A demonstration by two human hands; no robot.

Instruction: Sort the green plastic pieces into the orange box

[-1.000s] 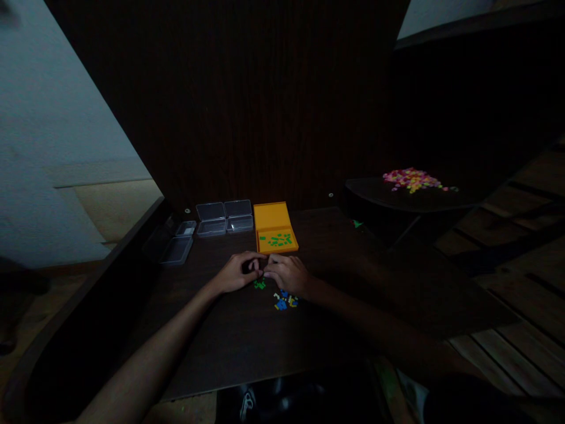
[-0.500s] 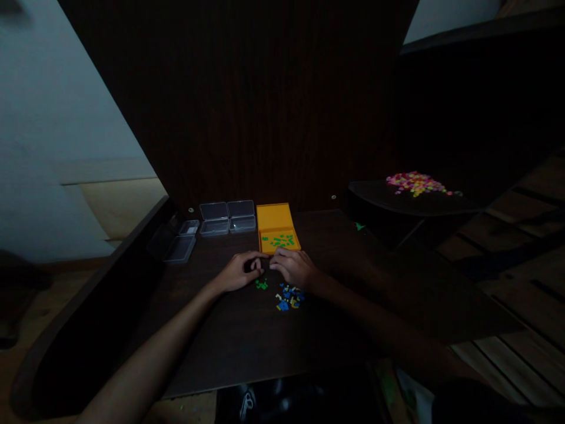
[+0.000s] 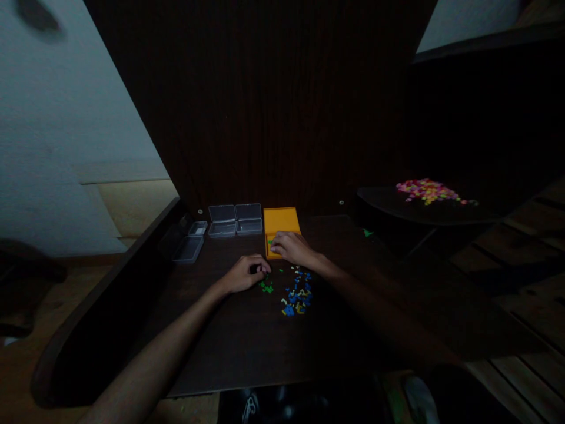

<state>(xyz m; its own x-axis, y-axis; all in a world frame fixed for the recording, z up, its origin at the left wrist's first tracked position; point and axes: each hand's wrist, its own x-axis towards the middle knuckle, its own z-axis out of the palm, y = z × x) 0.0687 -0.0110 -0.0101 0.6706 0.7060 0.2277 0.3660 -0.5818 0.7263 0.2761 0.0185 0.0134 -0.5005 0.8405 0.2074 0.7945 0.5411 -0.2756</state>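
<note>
My right hand (image 3: 295,247) is over the open yellow box (image 3: 281,220), its fingers closed and bent down into the tray. It hides most of the green pieces inside, and whatever the fingertips hold is out of sight. On the dark table rests my left hand (image 3: 247,273), fingers curled towards the thumb; anything between them is too small to make out. Small green plastic pieces (image 3: 266,288) lie just below its fingertips. A single green piece (image 3: 281,270) sits between the hands. Below my right wrist spreads a loose pile of blue, yellow and white pieces (image 3: 300,296).
Two clear plastic boxes (image 3: 222,229) stand with lids raised left of the yellow box. Another clear case (image 3: 189,249) lies farther left by the side panel. Pink and yellow bits (image 3: 430,191) are heaped on a shelf at right. A green scrap (image 3: 368,233) lies below it.
My right hand has moved from the table in front of the yellow box up over its tray. More of the blue and yellow pile now shows. My left hand stays near the green pieces.
</note>
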